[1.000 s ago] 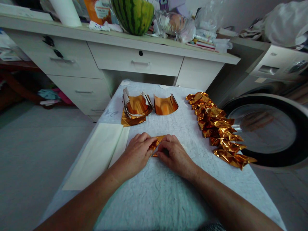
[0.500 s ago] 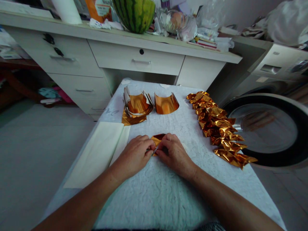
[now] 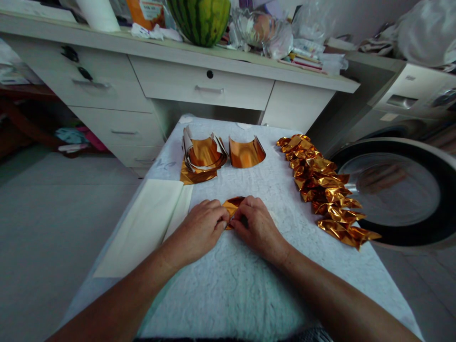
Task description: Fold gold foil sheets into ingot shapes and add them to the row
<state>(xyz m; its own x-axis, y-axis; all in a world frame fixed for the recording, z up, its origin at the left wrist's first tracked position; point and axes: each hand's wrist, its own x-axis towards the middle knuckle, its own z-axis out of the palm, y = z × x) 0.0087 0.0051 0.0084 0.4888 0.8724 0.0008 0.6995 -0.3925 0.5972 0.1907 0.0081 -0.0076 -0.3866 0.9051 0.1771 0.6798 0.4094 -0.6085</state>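
Note:
Between my hands is a piece of gold foil paper (image 3: 233,204), partly folded and mostly hidden by my fingers. My left hand (image 3: 204,225) pinches its left side, thumb against curled fingers. On the other side my right hand (image 3: 259,227) pinches it too, fingertips close to those of the left. Behind them stands a stack of curled gold foil sheets (image 3: 204,153), with a single curled sheet (image 3: 247,153) to its right. A row of folded gold foil pieces (image 3: 320,185) runs along the table's right side.
White paper sheets (image 3: 142,228) lie at the left of the cloth-covered table (image 3: 228,294). A white desk with drawers (image 3: 206,88) stands behind, holding a watermelon (image 3: 199,21) and plastic bags. At right, a washing machine door (image 3: 395,190) hangs open beside the table.
Both hands stay nearly in place, their fingertips shifting slightly on the gold foil paper. A pale edge seen between the fingertips before now barely shows.

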